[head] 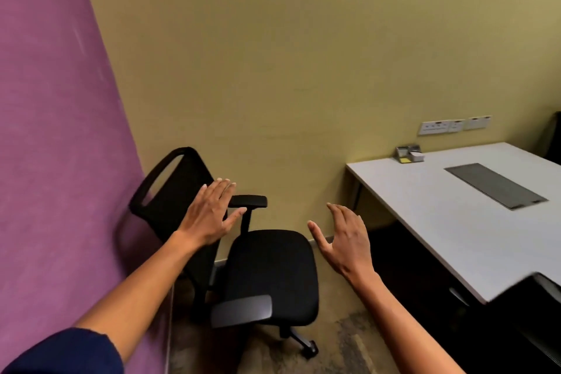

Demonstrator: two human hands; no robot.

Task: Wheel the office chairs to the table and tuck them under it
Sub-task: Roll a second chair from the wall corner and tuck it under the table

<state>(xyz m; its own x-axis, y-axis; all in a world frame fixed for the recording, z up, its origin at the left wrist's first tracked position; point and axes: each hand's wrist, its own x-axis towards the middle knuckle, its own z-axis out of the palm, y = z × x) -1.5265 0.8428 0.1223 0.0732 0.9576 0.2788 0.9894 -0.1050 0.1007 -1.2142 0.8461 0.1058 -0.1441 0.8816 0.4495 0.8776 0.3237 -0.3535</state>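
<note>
Both hands, left [209,215] and right [344,240], spread empty; black mesh-backed office chair [270,276] could swivel into white rectangular table [440,218] if pushed off-centre

chair [267,270] hemmed by purple wall [54,161], table [455,222]

your black mesh-backed office chair [267,276] sits lower centre against the purple wall [54,161] at left; the white rectangular table [455,222] stands right of it.
</note>
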